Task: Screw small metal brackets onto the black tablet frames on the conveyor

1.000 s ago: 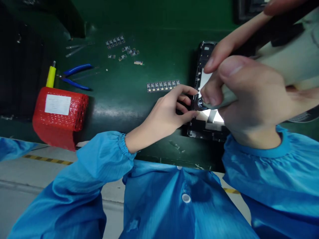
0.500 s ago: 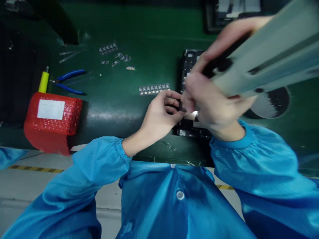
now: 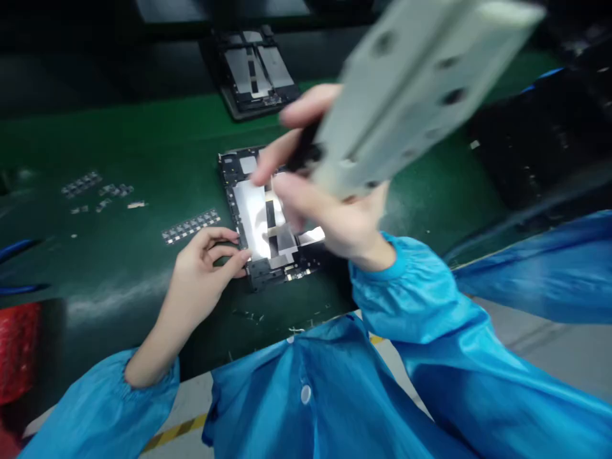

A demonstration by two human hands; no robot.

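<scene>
The opened device [image 3: 268, 223], a dark frame with shiny silver plates inside, lies flat on the green bench [image 3: 143, 166] just beyond my blue smock [image 3: 306, 389], a little left of the middle of what I see. My left hand [image 3: 203, 268] rests at its near left corner, fingers curled, the tips touching the frame's edge; they press rather than wrap around anything. My right hand [image 3: 329, 210] hangs above the device's right half and hides that part of it. It is clenched around the lower end of a long pale grey tool [image 3: 411, 89], which slants up and to the right and is badly blurred, so I cannot make out its tip or whether it touches the device. A dark part of the tool sits under my forefinger.

Just left of the device, a short strip of small parts [image 3: 191, 226] lies on the bench, near my left fingers but apart from them. Farther left lie more small parts [image 3: 98, 191], too small to tell apart. At the left edge, a red package [image 3: 19, 350] and blue-handled pliers [image 3: 14, 248] are cut off. On the far side, a second opened device [image 3: 253, 73] lies well apart from mine. Dark shapes at the far right are too blurred to name.
</scene>
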